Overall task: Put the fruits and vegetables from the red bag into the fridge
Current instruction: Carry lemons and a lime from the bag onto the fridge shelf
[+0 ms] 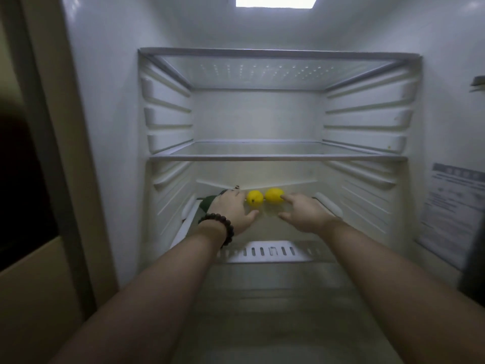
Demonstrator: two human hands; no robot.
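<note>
Both my arms reach deep into the open fridge [110,153], onto its lowest glass shelf [267,227]. Two yellow lemons lie side by side at the back of that shelf: the left lemon [254,197] and the right lemon [274,195]. My left hand [233,211], with a dark bead bracelet on the wrist, rests with fingers spread just left of the left lemon. A dark green vegetable [210,202] lies partly hidden under that hand. My right hand [301,212] is open, its forefinger touching the right lemon. The red bag is out of view.
Two glass shelves sit above, the middle shelf [278,156] and the upper shelf [278,52]. A clear drawer cover with vent slots [270,252] lies below the arms. A printed label [451,211] is on the right wall. A beige cabinet [34,298] stands at left.
</note>
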